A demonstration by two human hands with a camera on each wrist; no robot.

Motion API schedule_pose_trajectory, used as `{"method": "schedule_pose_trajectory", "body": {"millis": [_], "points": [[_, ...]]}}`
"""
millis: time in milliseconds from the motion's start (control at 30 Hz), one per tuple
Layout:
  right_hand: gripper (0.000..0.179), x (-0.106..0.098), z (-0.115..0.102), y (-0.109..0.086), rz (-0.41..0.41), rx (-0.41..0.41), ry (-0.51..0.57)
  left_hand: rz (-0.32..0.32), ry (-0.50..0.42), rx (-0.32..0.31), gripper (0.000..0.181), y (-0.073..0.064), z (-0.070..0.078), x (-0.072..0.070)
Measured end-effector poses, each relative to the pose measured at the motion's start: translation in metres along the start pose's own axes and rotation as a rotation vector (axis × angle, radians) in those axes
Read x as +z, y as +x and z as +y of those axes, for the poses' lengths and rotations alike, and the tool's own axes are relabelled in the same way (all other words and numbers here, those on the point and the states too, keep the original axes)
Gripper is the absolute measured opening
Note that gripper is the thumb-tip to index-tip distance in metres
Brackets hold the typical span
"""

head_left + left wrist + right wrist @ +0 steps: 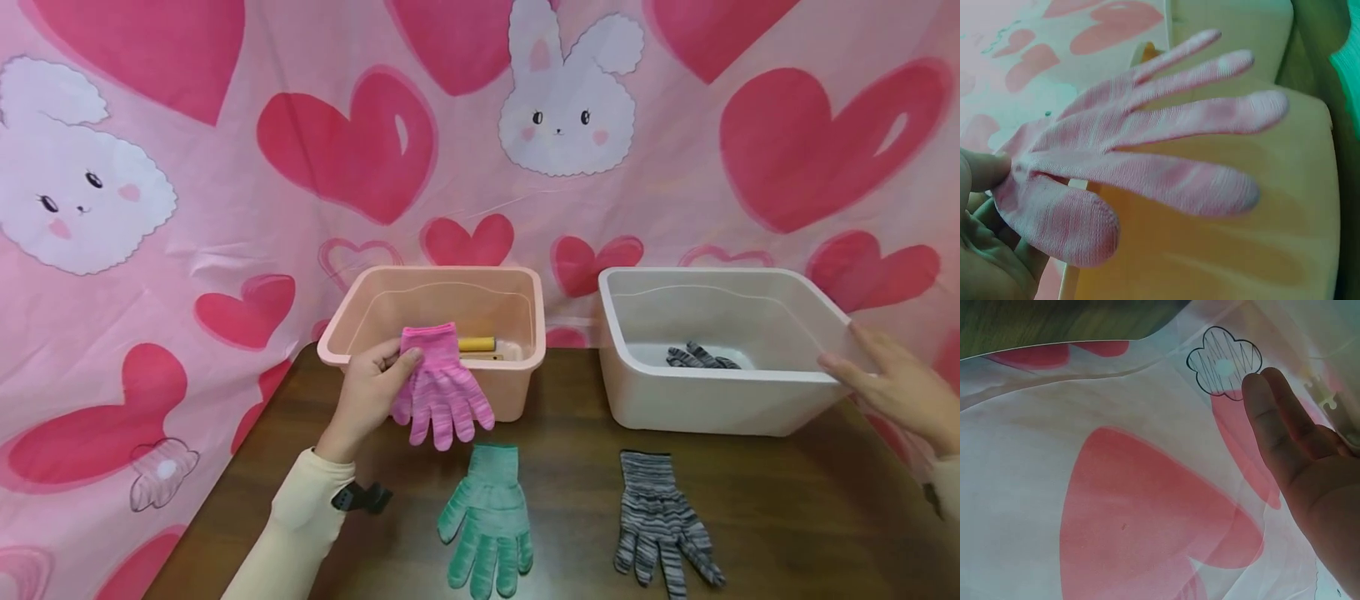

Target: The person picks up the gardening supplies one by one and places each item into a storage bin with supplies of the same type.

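Note:
My left hand [367,392] pinches a pink knitted glove [442,383] near its cuff, thumb on top. The glove hangs with its fingers down, overlapping the front of the peach bin [498,392]; in the left wrist view its fingers spread out over the bin's wall. My right hand [896,379] is at the right corner of the white bin [697,408], fingers extended along its side and thumb by the front rim. A green glove [489,521] and a grey-black striped glove [660,517] lie on the table, fingers towards me.
Inside the white bin lies a dark striped glove [701,357]. A yellow object [477,343] rests in the peach bin, partly hidden by its front wall. Both bins stand at the back of the brown wooden table [573,483], before a pink heart-patterned cloth [465,200].

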State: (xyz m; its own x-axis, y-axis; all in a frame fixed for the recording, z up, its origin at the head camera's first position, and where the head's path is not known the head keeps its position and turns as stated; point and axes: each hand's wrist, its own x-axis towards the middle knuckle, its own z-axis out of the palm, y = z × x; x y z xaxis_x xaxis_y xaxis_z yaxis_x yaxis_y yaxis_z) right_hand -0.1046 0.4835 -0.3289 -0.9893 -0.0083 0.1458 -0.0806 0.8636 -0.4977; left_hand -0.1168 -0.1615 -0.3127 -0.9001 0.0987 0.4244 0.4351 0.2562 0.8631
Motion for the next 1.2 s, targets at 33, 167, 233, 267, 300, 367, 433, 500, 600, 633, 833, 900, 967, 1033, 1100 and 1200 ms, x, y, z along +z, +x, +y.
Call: {"method": "schedule_pose_trajectory", "body": {"millis": [33,167,233,267,300,367,433,500,600,633,833,900,967,1033,1100,1200], "points": [[0.087,0.000,0.000,0.000,0.001,-0.003,0.010,0.001,-0.019,-0.002,0.019,0.003,0.001,0.004],[0.087,0.000,-0.002,0.000,0.000,-0.004,0.028,0.008,-0.067,0.009,0.022,0.012,0.006,0.019],[0.087,0.000,-0.003,0.000,-0.002,0.006,0.020,0.015,-0.072,0.018,0.023,0.017,0.011,0.028],[0.088,0.000,-0.004,0.000,-0.005,0.015,0.014,0.022,-0.066,0.027,0.023,0.019,0.013,0.033],[0.089,-0.001,-0.005,0.000,-0.009,0.025,0.009,0.032,-0.056,0.036,0.023,0.022,0.015,0.038],[0.091,-0.002,-0.006,0.001,-0.020,0.047,-0.001,0.043,-0.045,0.064,0.022,0.028,0.020,0.049],[0.092,-0.002,-0.007,0.001,-0.031,0.063,-0.008,0.056,-0.048,0.080,0.023,0.033,0.024,0.060],[0.092,-0.003,-0.007,0.001,-0.036,0.066,-0.007,0.065,-0.066,0.096,0.024,0.038,0.027,0.072],[0.092,-0.002,-0.006,0.000,-0.037,0.068,-0.002,0.092,-0.126,0.079,0.025,0.045,0.032,0.090],[0.092,-0.002,-0.005,0.000,-0.038,0.072,-0.002,0.108,-0.141,0.070,0.024,0.048,0.034,0.096],[0.094,-0.001,-0.006,-0.005,-0.036,0.105,-0.002,0.205,-0.303,-0.005,0.025,0.064,0.042,0.122],[0.094,-0.001,-0.007,-0.006,-0.031,0.109,0.002,0.214,-0.360,-0.034,0.025,0.069,0.044,0.128],[0.093,-0.001,-0.008,-0.006,-0.027,0.106,0.001,0.190,-0.420,-0.076,0.024,0.073,0.047,0.134],[0.092,-0.001,-0.008,-0.006,-0.020,0.096,-0.005,0.154,-0.474,-0.122,0.024,0.076,0.050,0.139],[0.090,-0.001,-0.009,-0.005,-0.014,0.082,-0.014,0.111,-0.524,-0.177,0.024,0.078,0.053,0.144],[0.089,0.000,-0.010,-0.004,-0.012,0.078,-0.017,0.069,-0.572,-0.235,0.026,0.081,0.056,0.152]]}}
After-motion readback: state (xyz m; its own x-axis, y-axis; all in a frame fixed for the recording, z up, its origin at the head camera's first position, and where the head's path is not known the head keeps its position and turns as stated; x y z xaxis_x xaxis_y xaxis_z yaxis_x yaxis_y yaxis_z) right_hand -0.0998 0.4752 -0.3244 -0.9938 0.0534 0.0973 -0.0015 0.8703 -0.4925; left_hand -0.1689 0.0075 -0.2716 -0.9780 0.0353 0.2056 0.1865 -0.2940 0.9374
